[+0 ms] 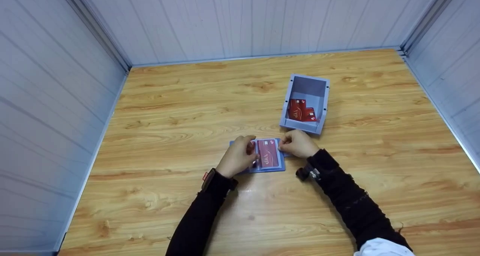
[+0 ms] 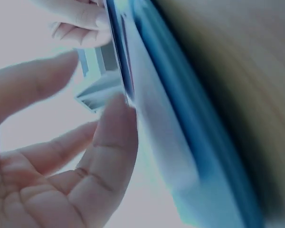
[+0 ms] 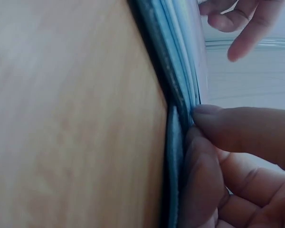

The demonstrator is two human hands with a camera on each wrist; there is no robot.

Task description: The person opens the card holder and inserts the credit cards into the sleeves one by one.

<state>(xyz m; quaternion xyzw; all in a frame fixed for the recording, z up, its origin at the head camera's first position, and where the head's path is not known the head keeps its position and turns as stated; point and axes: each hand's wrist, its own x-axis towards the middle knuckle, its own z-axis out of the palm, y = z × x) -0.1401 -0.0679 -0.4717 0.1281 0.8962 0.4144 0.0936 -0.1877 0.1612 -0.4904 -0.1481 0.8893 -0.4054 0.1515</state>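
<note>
A blue card holder lies spread on the table, with a red VIP card in the clear sleeve of its right page. My left hand is over the left page, partly covering it. In the left wrist view the thumb and fingers of this left hand stand apart, and a fingertip touches the edge of a sleeve page. At the right edge, my right hand pinches the holder's pages. Close up, thumb and fingers of the right hand meet at the stacked sleeve edges, beside the blue strap.
A grey bin stands just beyond my right hand, with red cards lying inside near its front. The wooden table is bounded by a back wall and side walls of pale panels.
</note>
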